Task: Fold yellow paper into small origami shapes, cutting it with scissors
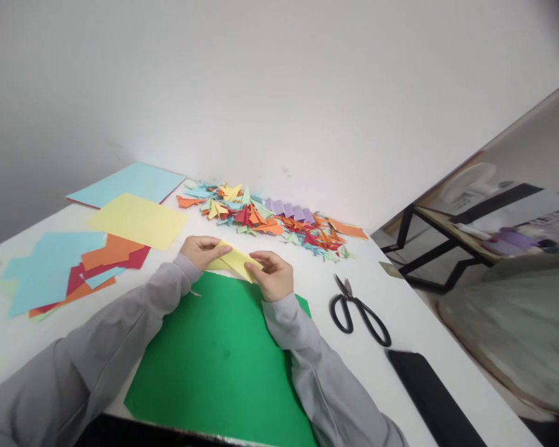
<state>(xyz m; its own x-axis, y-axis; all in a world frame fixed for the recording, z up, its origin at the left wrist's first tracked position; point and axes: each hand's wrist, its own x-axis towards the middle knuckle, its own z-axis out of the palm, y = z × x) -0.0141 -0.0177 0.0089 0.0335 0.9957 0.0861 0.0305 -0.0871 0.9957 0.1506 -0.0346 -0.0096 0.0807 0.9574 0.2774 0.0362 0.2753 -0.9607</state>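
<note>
Between my two hands is a small piece of folded yellow paper, held above the far edge of a green sheet. My left hand pinches its left end between thumb and fingers. At the right end, my right hand grips it with thumb and fingertips. Another bit of yellow paper shows just under the left end; I cannot tell whether it is part of the same piece. Beyond my hands lies a heap of folded paper pieces in several colours.
Black-handled scissors lie partly open at right, with a black flat object nearer. At left are loose paper scraps, a yellow sheet and a light blue sheet. A wall stands behind the white table.
</note>
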